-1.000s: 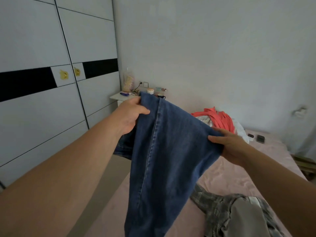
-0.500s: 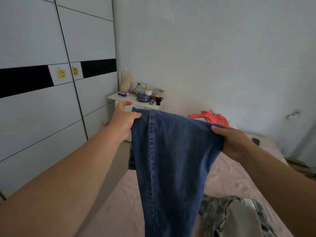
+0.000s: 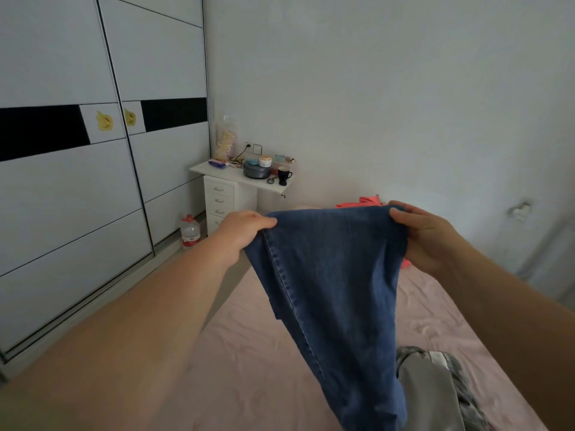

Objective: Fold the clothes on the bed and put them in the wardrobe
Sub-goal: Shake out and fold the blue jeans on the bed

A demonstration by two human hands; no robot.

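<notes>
Holding jeans (image 3: 329, 275) stretched btwn left hand (image 3: 241, 227) & right hand (image 3: 420, 234), fingers pinching top edge; folding step; next, lay onto bed (image 3: 249, 353) below fingers.

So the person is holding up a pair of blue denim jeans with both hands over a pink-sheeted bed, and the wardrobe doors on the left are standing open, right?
Nearly. The head view shows both hands, left hand and right hand, gripping the blue denim jeans above the pink-sheeted bed, but the white sliding wardrobe doors are closed, not open.
</notes>
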